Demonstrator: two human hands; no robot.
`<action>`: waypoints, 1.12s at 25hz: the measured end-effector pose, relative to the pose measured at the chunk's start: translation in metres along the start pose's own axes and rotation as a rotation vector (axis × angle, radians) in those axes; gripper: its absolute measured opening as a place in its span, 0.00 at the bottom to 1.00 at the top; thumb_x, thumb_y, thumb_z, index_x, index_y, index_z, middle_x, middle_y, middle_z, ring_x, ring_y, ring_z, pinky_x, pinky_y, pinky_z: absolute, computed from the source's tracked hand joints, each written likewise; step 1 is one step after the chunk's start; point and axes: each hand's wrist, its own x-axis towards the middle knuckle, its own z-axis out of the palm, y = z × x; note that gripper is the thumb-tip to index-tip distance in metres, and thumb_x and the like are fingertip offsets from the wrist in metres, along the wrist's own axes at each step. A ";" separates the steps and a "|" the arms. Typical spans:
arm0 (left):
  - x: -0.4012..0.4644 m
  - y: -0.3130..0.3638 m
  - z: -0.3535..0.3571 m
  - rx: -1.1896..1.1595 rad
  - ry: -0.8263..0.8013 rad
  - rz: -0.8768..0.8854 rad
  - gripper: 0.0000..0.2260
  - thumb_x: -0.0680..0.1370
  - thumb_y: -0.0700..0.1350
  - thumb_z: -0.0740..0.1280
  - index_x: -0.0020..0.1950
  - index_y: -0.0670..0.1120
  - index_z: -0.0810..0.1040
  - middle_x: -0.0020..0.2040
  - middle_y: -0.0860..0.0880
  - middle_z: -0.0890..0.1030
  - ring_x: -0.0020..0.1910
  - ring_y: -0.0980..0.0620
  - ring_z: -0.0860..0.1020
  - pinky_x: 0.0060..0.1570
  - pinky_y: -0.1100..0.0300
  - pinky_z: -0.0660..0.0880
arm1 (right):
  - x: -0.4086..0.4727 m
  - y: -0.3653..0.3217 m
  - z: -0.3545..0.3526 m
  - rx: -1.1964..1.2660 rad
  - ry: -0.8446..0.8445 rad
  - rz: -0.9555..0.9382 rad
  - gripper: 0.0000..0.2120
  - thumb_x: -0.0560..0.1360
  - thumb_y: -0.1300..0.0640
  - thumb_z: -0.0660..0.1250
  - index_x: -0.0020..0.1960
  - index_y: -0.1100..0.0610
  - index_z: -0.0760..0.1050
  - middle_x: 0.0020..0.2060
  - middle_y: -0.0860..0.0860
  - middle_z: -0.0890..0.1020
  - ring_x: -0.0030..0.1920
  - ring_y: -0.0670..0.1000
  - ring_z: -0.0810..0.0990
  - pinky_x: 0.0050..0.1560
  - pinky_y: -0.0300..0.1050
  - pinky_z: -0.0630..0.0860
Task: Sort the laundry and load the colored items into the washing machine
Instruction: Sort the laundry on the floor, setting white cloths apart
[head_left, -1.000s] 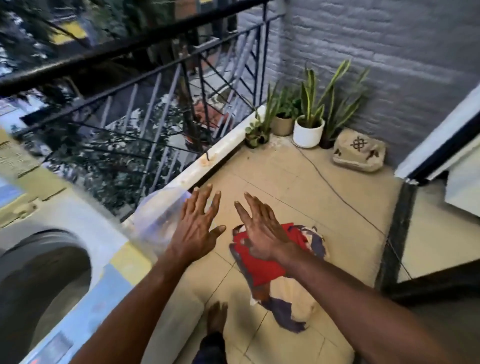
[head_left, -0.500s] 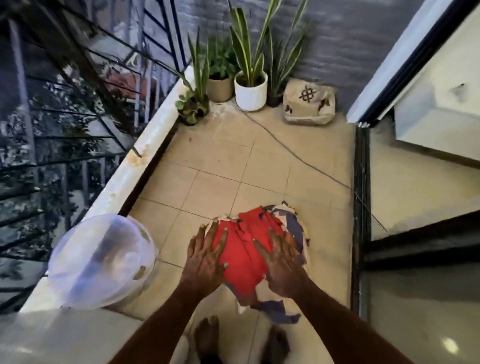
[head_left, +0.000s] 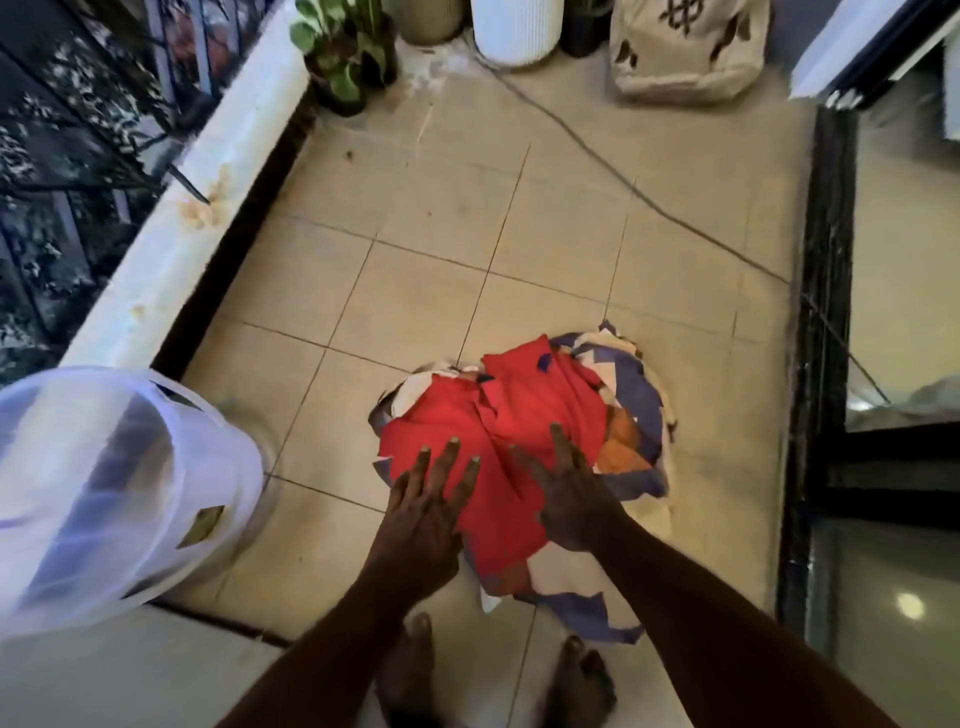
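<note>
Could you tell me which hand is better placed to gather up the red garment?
Probably the right hand: it lies nearer the middle of the red garment, while the left hand sits at its near left edge.

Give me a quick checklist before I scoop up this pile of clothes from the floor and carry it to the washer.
1. Left hand on the red garment: ok, fingers spread flat on it.
2. Right hand on the same garment: ok, also flat, nothing gripped yet.
3. Pile holds only colored items: not ok, cream and blue patterned cloth lies under the red.
4. Cable clear of the pile: ok, it crosses the tiles farther off.
5. Bare feet off the cloth: cannot tell, the blue edge comes close.
6. Washer door open: cannot tell, no opening in view.
</note>
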 end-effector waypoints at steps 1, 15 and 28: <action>0.011 -0.006 0.010 0.010 -0.015 -0.005 0.43 0.76 0.54 0.66 0.82 0.57 0.40 0.83 0.49 0.36 0.82 0.37 0.43 0.76 0.36 0.56 | 0.017 0.001 0.010 0.012 -0.014 0.006 0.44 0.79 0.51 0.66 0.80 0.35 0.38 0.80 0.62 0.35 0.80 0.71 0.48 0.70 0.64 0.71; 0.032 -0.022 0.117 -0.054 0.055 0.017 0.51 0.70 0.53 0.77 0.83 0.45 0.47 0.80 0.33 0.54 0.72 0.29 0.66 0.58 0.40 0.76 | 0.098 -0.003 0.055 0.362 0.335 0.062 0.11 0.76 0.59 0.67 0.58 0.55 0.81 0.57 0.54 0.82 0.59 0.57 0.79 0.62 0.50 0.73; 0.107 0.093 0.020 -0.790 0.567 -0.093 0.65 0.61 0.67 0.78 0.82 0.40 0.44 0.77 0.34 0.51 0.77 0.50 0.53 0.74 0.64 0.61 | -0.029 0.041 -0.140 2.015 0.287 -0.181 0.10 0.80 0.68 0.57 0.53 0.61 0.76 0.41 0.50 0.82 0.44 0.46 0.81 0.54 0.44 0.77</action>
